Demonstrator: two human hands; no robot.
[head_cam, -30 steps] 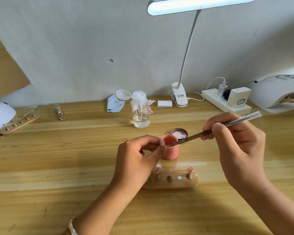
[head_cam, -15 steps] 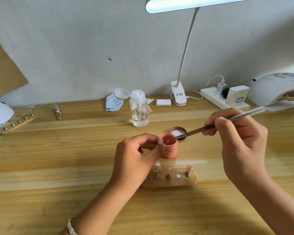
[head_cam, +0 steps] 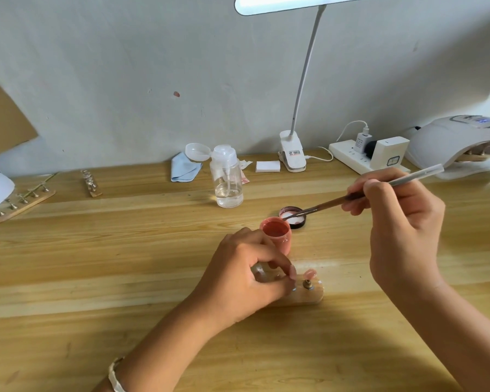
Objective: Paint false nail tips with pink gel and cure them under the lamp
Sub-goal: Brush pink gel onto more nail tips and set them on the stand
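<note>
Right hand (head_cam: 402, 222) pinches the brush (head_cam: 351, 198) mid-shaft, thumb and curled fingers closed round it. The handle end points back-right toward the curing lamp (head_cam: 453, 142). The bristle tip sits at the far-right rim of the pink gel jar (head_cam: 276, 234). Jar is open and upright at the centre of the worktop (head_cam: 96, 250), w/ its lid (head_cam: 293, 217) lying just behind it, inside up. The brush shaft crosses above the lid.

Left hand (head_cam: 246, 281) is down over the left part of the wooden holder (head_cam: 311, 297), just in front of the jar. Its fingers are curled tight w/ tips at the pegs; can't tell whether they pinch a peg or only rest there. One pink nail tip (head_cam: 310, 274) stands on the peg at the holder's right end, just beside the hand.

Room: jar, lid and holder sit close together, w/ a narrow gap btwn jar and holder. Bare wood runs wide to the left of the left hand, up to a long peg strip (head_cam: 20, 202) and a short peg strip (head_cam: 91, 183) at the back-left. Pump bottle (head_cam: 228, 179) stands behind the jar, well apart. Blue cloth (head_cam: 184, 171), white pads (head_cam: 268, 166), clip lamp (head_cam: 292, 154) and power strip (head_cam: 348, 154) line the back edge along the wall. The curing lamp sits at the back-right and is cut by the frame edge.
</note>
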